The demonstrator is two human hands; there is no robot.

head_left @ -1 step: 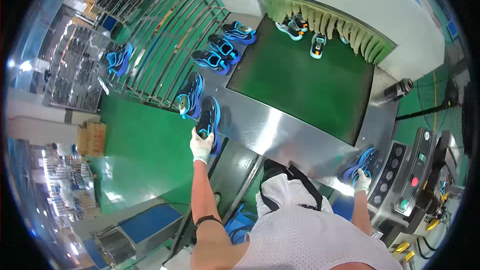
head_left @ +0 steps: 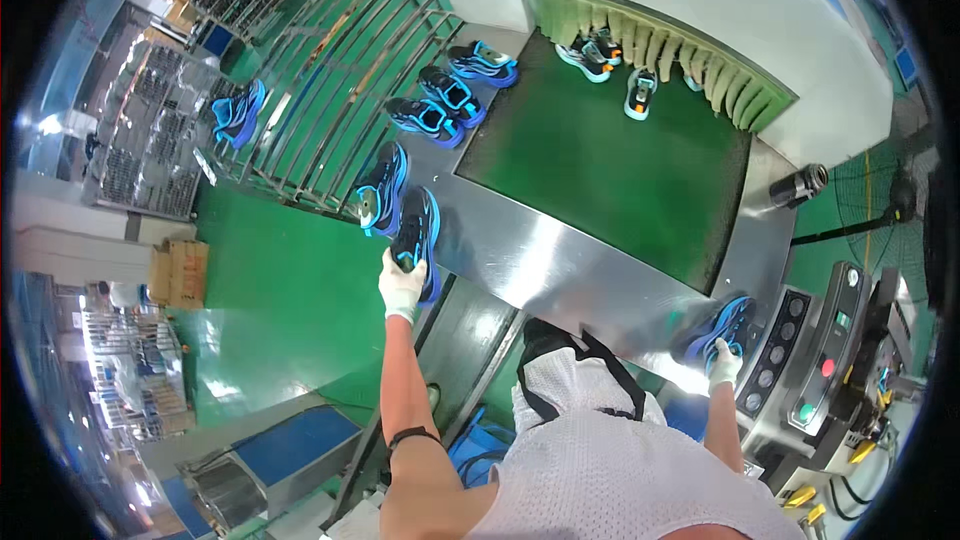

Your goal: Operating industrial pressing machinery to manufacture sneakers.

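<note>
My left hand point(head_left: 402, 285), in a white glove, grips the heel end of a black sneaker with blue trim point(head_left: 413, 230) at the left corner of the metal table point(head_left: 530, 240). A matching sneaker point(head_left: 383, 186) lies right beside it, farther out. My right hand point(head_left: 725, 364), also gloved, holds the heel end of another blue-and-black sneaker point(head_left: 728, 322) at the table's right end, near the control panel. Both hands have their fingers closed round the shoes. Several more such sneakers point(head_left: 450, 93) stand along the table's left side.
A green conveyor belt point(head_left: 590, 170) runs under a fringed curtain point(head_left: 665, 55), with several sneakers point(head_left: 640, 94) near it. A black bottle point(head_left: 798, 186) lies at the right. A control panel with buttons point(head_left: 828, 340) stands close to my right hand. A metal rack point(head_left: 335, 90) is at the left.
</note>
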